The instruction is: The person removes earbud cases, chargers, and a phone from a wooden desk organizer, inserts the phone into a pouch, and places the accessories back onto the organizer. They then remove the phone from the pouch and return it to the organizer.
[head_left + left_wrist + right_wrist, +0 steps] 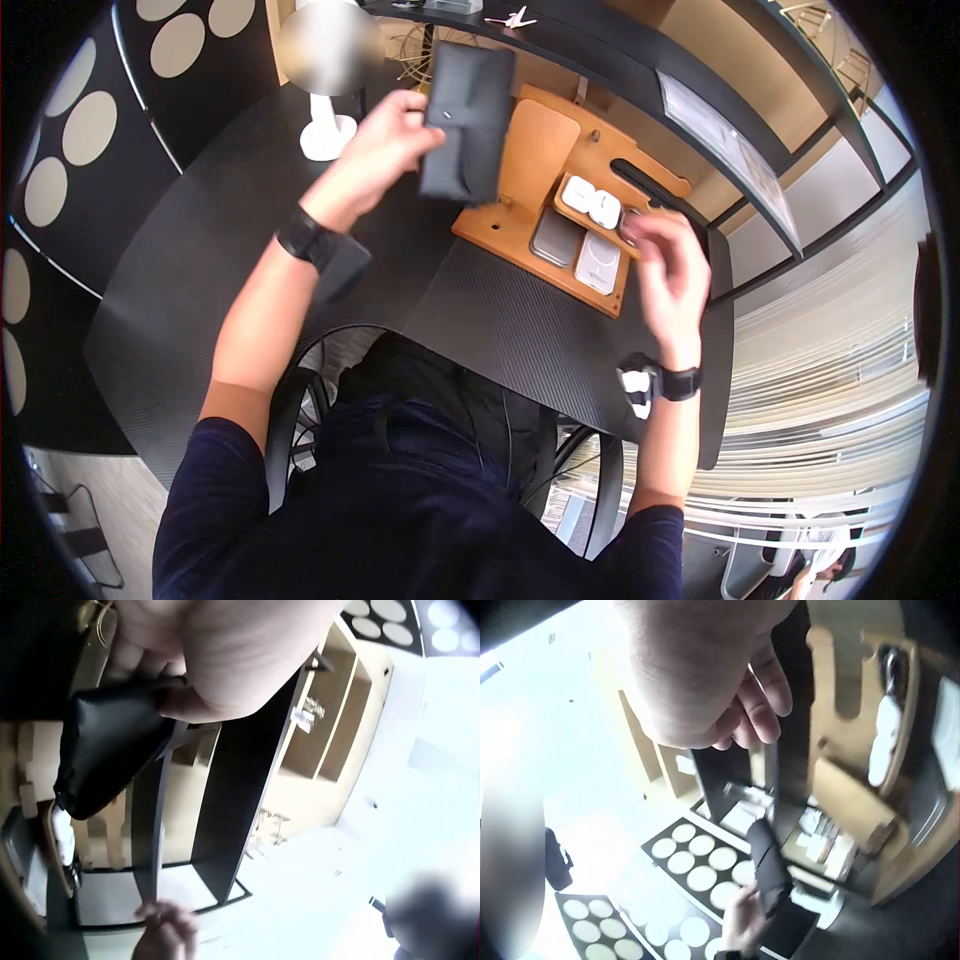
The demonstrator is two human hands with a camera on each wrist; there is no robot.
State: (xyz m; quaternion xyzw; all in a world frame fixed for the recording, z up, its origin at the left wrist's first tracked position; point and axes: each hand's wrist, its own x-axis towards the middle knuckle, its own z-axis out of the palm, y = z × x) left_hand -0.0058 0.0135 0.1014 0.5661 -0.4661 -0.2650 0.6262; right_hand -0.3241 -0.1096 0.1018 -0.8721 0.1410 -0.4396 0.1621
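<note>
My left hand (385,145) grips a black leather-look case (470,125) by its near edge, thumb on the side with the flap and a small metal stud. It is raised beside the tall back panel of a wooden desk organizer (540,150). In the left wrist view the case (112,750) hangs from the thumb and fingers. Near the organizer's right end, my right hand (675,265) has loosely bent fingers and nothing between them. Two white earbud cases (590,202) sit on the organizer's shelf, with a dark watch (891,671) next to them in the right wrist view.
Below the shelf lie a grey flat box (557,238) and a white charger pack (598,262). A white lamp (328,135) stands on the dark desk (230,220) at the left. Over the back runs a black raised shelf (600,60) with a clear panel.
</note>
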